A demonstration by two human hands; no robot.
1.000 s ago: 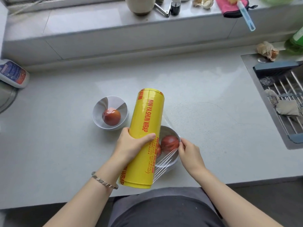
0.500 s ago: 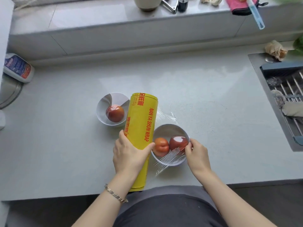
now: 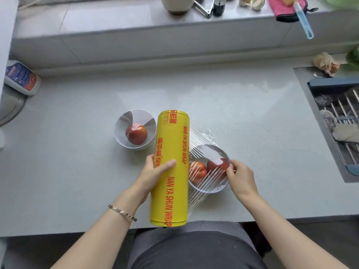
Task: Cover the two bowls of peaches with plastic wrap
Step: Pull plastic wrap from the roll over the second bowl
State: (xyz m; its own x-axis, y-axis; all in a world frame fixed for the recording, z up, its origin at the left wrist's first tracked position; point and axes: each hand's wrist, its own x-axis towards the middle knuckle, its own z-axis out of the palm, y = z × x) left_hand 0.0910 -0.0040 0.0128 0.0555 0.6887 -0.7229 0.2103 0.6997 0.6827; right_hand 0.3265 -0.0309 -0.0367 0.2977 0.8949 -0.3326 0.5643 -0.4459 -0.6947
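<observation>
- Left hand (image 3: 155, 171) curls round the roll (image 3: 171, 191). Right hand (image 3: 240, 175) pinches the wrap (image 3: 200, 136) at the right bowl's (image 3: 219, 189) rim.
- The wrap looks streaky, so an uneven pull could bunch it.
- Left bowl (image 3: 120, 136) sits just beside the roll, and a swing might knock it.

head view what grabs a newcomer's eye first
The yellow plastic wrap roll at the centre, gripped by the left hand. Clear film runs from it over the near bowl of two peaches, pinched at the rim by the right hand. A second bowl with one peach sits left of it.
</observation>
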